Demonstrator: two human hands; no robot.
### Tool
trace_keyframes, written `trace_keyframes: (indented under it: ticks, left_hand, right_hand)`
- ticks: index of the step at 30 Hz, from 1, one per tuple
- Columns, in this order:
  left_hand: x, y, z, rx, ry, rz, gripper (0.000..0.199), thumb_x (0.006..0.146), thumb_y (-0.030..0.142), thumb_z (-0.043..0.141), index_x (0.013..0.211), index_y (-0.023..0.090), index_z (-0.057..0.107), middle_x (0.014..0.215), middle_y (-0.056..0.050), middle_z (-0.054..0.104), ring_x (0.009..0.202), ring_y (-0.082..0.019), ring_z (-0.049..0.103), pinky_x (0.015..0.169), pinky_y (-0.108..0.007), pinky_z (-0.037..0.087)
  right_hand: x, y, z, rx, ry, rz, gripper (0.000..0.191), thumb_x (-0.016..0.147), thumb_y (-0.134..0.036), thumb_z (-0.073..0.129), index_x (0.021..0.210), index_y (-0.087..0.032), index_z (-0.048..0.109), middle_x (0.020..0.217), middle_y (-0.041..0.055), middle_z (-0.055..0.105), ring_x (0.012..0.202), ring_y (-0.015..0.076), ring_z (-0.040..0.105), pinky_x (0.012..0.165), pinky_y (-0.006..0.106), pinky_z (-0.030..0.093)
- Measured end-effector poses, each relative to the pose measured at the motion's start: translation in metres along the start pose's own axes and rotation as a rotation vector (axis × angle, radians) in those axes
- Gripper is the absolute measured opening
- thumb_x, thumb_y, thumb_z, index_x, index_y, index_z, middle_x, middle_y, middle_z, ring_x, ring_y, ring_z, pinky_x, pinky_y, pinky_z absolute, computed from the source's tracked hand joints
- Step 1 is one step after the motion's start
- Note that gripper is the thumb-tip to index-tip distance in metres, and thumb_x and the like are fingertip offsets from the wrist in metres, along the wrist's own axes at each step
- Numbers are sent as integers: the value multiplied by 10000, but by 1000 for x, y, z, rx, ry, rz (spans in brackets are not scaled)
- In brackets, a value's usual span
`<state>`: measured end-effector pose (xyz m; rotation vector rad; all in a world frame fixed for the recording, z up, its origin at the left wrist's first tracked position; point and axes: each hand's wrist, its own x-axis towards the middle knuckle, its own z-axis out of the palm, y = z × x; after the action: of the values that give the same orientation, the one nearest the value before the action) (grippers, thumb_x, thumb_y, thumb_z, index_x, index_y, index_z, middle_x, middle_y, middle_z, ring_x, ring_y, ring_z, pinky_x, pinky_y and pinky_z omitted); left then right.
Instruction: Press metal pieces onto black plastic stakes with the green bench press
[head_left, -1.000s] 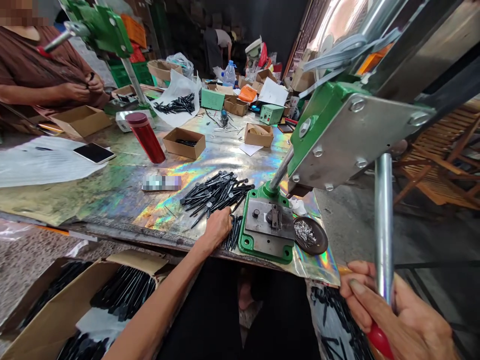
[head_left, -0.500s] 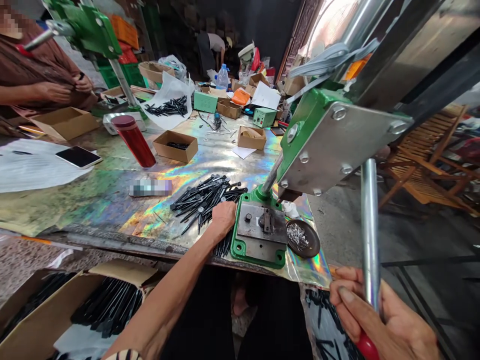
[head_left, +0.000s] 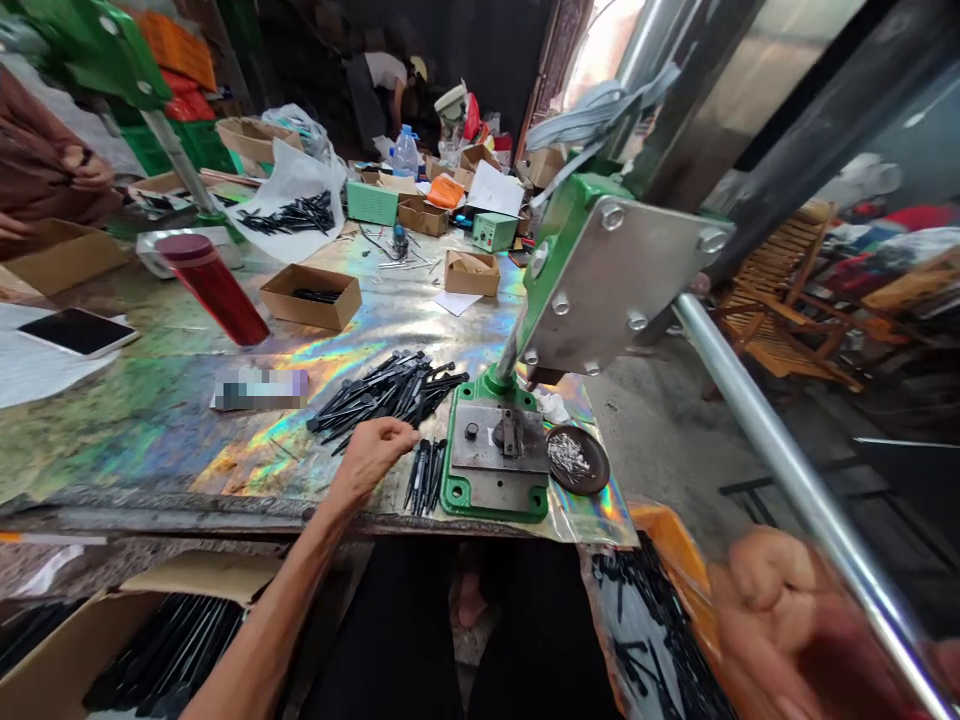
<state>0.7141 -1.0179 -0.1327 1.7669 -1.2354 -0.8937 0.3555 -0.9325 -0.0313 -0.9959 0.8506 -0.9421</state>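
Note:
My left hand [head_left: 373,457] is over the near edge of the table, thumb and fingers pinched together; whatever they may hold is hidden. Just right of its fingertips lies a small row of slim black parts [head_left: 426,476], and behind it a loose pile of the same parts [head_left: 390,392]. A green hand press [head_left: 459,492] stands beside the row, a metal block on its base. My right hand [head_left: 787,610], smeared by motion, is low at the right, closed around the end of the press's steel lever [head_left: 795,470]. The lever slants down to the right.
A brown dish [head_left: 592,465] of small silver pins sits right of the press. Cardboard boxes [head_left: 311,300], a red flask [head_left: 217,290] and a phone [head_left: 75,332] lie leftward. Below are a carton [head_left: 202,575] and an orange crate [head_left: 667,530] of black parts. A co-worker [head_left: 56,160] sits left.
My left hand has drawn left, away from the press, uncovering the row of black parts. The lever has swung from nearly upright to a slant, my right hand moving outward with it. The view has turned right.

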Motion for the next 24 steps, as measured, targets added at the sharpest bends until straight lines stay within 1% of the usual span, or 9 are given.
trace_keyframes:
  ticks: [2,3,5,7,8,10,12,16,24]
  left_hand:
    - [-15,-6,-7,-227,-21,-87,263,636,388,679,710,141,623,476,65,456,414,-62,353,399,-181,222]
    - [-23,-9,-10,-333,-24,-131,294,610,401,708,716,142,615,458,77,437,399,-53,327,385,-174,202]
    - [-39,-11,-16,-489,-28,-203,343,567,408,754,710,140,596,487,61,503,398,-45,344,374,-162,219]
    - [-54,-10,-22,-574,-14,-272,376,525,391,792,705,139,578,594,7,618,423,-50,414,377,-154,272]
    - [-62,-10,-25,-601,0,-307,388,505,374,809,706,143,570,638,-13,650,443,-59,454,386,-151,305]
    - [-75,-9,-29,-645,30,-371,404,476,333,834,710,155,556,663,-23,673,482,-78,516,412,-146,361]
    - [-86,-9,-31,-698,36,-402,401,469,300,844,707,165,550,655,-14,675,502,-82,540,429,-136,386]
    - [-101,-9,-27,-842,11,-387,376,454,252,848,696,164,574,631,8,658,436,-43,465,395,-122,349]
    - [-119,7,0,-796,27,-430,503,431,271,844,895,169,680,630,0,642,479,-65,485,401,-138,321]
  right_hand:
    - [13,-1,0,105,-225,23,462,676,-657,666,887,-247,637,477,-5,510,243,82,322,289,213,235]
    - [24,3,-2,113,-216,-14,382,722,-602,654,861,-247,637,528,-4,528,266,75,337,305,215,258]
    - [51,20,-10,-16,35,-157,340,797,-550,586,824,-214,638,623,19,545,361,88,394,348,218,300]
    - [82,47,-24,-377,277,-216,292,803,-470,565,868,-190,616,697,35,562,478,129,464,442,246,379]
    - [98,62,-32,-624,341,-216,299,793,-474,520,847,-189,595,667,28,553,485,150,472,440,258,386]
    - [124,90,-49,-790,349,-185,243,754,-420,499,757,-189,577,558,14,508,485,187,479,445,281,388]
    - [144,112,-62,-935,358,-200,167,742,-329,469,746,-197,571,615,27,541,574,211,518,546,308,422]
    - [164,132,-71,-1204,366,-226,129,728,-171,439,762,-183,562,782,74,572,752,241,541,734,350,405]
    - [174,143,-70,-1505,333,-213,115,776,-92,459,814,-155,547,853,106,541,776,244,529,711,323,384]
